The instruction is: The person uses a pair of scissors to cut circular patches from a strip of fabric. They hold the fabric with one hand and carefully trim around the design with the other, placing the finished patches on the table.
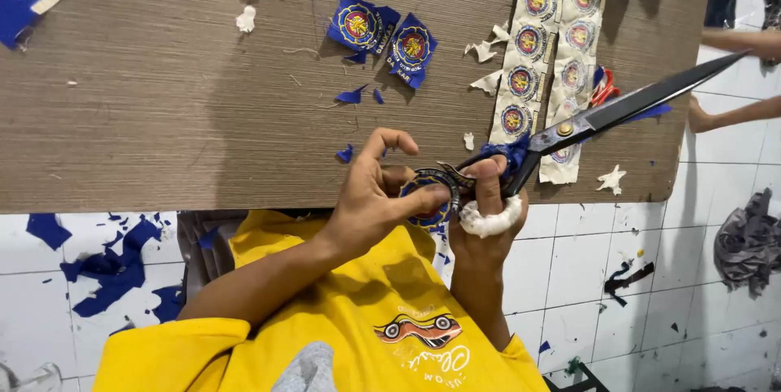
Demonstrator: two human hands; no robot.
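Over the wooden table (163, 99), hands half-hide a round patch (425, 197) at the scissors (602, 115).

The brown wooden table (163, 115) bears blue round patches (382, 34), with cream patch strips (545, 58) right of them.

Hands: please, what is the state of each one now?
Left hand: closed, pinching a round blue patch.
Right hand: closed, gripping the large scissors.
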